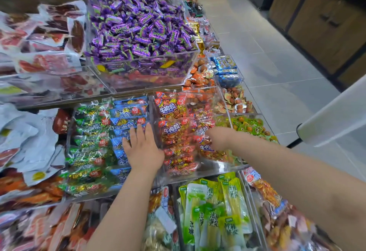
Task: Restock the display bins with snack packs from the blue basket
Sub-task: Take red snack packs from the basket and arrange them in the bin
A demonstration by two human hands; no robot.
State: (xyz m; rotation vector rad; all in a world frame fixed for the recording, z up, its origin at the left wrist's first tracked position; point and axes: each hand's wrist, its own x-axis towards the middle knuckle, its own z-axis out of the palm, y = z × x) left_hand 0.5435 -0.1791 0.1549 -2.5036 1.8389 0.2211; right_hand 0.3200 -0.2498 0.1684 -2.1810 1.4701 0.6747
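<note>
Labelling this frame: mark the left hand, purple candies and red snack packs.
left hand (141, 147), head view, back of hand.
purple candies (138, 26), head view, middle of heap.
red snack packs (173, 129), head view, one pack's front.

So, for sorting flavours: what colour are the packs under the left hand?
Blue packs; head view shows them.

bright even indoor light | glare on clear bins (150, 66) | edges blurred, bowed by wide lens

Display bins (199, 52) — clear, glossy acrylic. Snack packs (173, 108) — shiny plastic film, crinkled. Purple candies (138, 26): glossy foil-like wrappers. Floor (277, 56): smooth matt tile.
</note>
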